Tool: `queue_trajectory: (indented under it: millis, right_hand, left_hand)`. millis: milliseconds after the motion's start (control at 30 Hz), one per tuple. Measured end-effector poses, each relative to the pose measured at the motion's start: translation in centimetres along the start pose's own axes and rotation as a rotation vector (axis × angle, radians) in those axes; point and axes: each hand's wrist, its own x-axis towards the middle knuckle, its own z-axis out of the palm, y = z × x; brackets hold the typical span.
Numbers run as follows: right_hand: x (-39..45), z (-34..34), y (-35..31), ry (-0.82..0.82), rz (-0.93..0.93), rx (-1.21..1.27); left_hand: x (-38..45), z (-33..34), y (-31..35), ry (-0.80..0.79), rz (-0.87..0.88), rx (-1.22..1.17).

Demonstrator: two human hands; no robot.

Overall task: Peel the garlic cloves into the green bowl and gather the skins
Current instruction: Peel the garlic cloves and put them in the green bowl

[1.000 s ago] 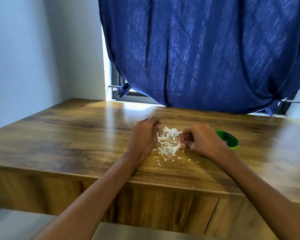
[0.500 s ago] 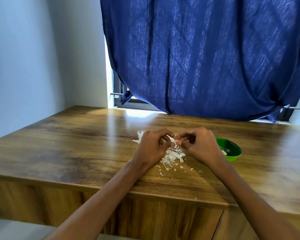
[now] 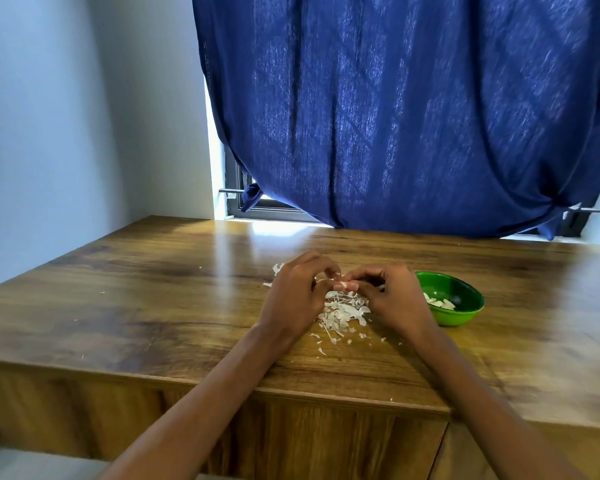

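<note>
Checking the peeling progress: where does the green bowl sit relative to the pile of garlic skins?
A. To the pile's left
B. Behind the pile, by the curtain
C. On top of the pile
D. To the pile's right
D: the green bowl stands on the table to the right of the pile of garlic skins, past the right hand.

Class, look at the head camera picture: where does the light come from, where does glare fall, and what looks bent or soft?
Head view: daylight enters under the blue curtain; glare streaks the wooden table near the window; the wide lens bows the table's edges; the garlic skins look soft, their detail unclear.
</note>
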Motion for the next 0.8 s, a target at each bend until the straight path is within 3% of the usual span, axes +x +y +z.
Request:
queue_trajectory:
  millis: [400, 633, 800]
  right_hand:
    - [-0.6, -0.1, 0.1, -0.013, -0.013, 0.206]
    - [-0.6, -0.1, 0.2, -0.042, 0.010, 0.256]
    - [-0.9, 0.0, -0.3, -0.065, 0.021, 0.324]
  left_hand:
    - [0.0, -0.1, 1.5, 0.053, -0.104, -0.270]
    - [-0.1, 0.0, 1.4, -0.047, -0.021, -0.180]
    - [-0.2, 0.0, 1.1, -0.028, 0.007, -0.184]
